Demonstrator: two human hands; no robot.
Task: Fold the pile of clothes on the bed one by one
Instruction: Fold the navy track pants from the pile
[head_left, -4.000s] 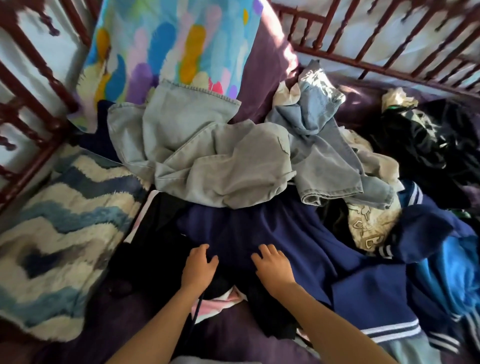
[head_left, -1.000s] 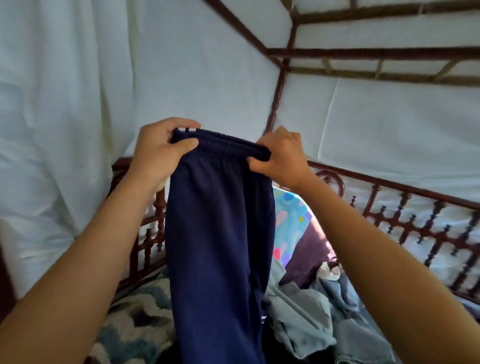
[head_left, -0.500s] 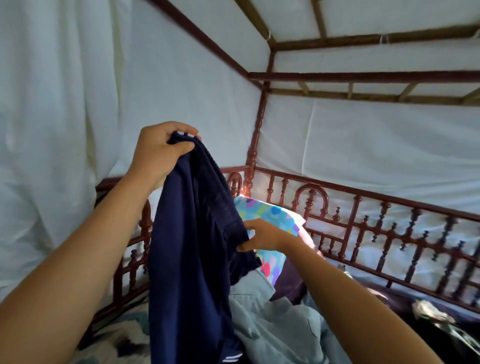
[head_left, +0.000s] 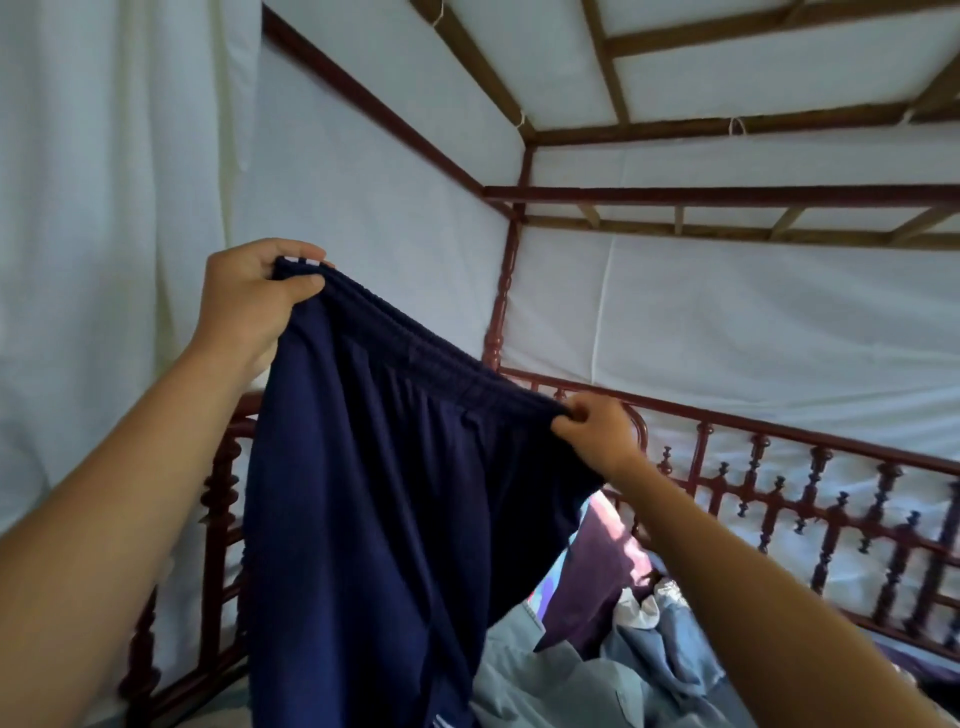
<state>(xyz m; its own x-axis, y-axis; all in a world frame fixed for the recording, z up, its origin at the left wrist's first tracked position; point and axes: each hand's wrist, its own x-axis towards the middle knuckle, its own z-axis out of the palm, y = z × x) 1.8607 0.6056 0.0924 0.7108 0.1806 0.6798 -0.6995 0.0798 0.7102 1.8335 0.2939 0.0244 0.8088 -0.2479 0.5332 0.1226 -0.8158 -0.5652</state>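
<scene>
I hold a pair of navy blue track pants (head_left: 395, 509) up in the air by their elastic waistband. My left hand (head_left: 249, 301) grips the waistband's upper left end, thumb over the fabric. My right hand (head_left: 597, 434) pinches the waistband's other end, lower and to the right. The waistband stretches at a slant between the two hands and the pants hang down out of the frame. Below them lies the pile of clothes (head_left: 597, 675), grey-blue denim pieces showing at the bottom.
A dark red wooden bed rail (head_left: 779, 499) with turned spindles runs along the right and left sides. A corner post (head_left: 501, 301) rises to the canopy beams. White cloth walls surround the bed. A purple pillow (head_left: 597, 577) leans behind the pile.
My right hand has come back up from the middle of the pants to the waistband and pulled it out to the right. The left hand keeps its grip.
</scene>
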